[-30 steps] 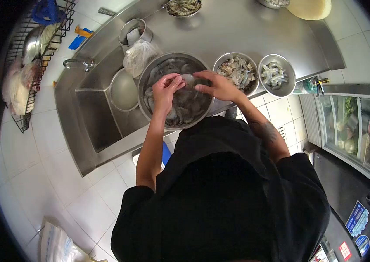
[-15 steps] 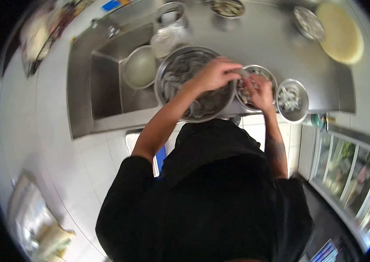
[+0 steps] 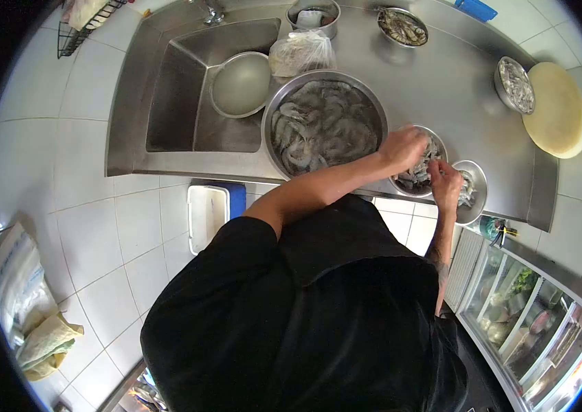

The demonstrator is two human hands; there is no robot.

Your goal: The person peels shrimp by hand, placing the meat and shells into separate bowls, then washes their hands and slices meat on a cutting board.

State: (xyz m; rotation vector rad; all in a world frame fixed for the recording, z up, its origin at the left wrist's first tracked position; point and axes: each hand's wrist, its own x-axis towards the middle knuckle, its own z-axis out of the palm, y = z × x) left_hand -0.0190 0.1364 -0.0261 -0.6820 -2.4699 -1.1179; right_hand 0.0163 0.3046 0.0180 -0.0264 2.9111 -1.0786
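Note:
My left hand (image 3: 403, 149) is closed, fingers curled down over the left side of a small metal bowl (image 3: 402, 190) full of greyish shrimp shells and heads (image 3: 415, 176). Just right of it, my right hand (image 3: 446, 184) is pinched at the bowl's right rim. Whatever the fingers hold blends into the grey pieces below. Left of the hands stands a wide metal basin (image 3: 270, 154) of whole raw shrimp (image 3: 329, 123) in water. A second small bowl (image 3: 480, 180), with pale peeled shrimp (image 3: 466, 189), sits partly behind my right hand.
A sink (image 3: 181, 96) at left has a round bowl of cloudy water (image 3: 241, 84) in it. Behind the basin are a plastic bag (image 3: 303, 53) and a metal pot (image 3: 332, 29). Further back stand two filled bowls (image 3: 402, 27) (image 3: 515, 85) and a round board (image 3: 557, 110).
Both hands have moved from between the basin and the shell bowl to over that bowl. They are lower and further apart. The grey shrimp-like piece between them is no longer distinct. The view has turned.

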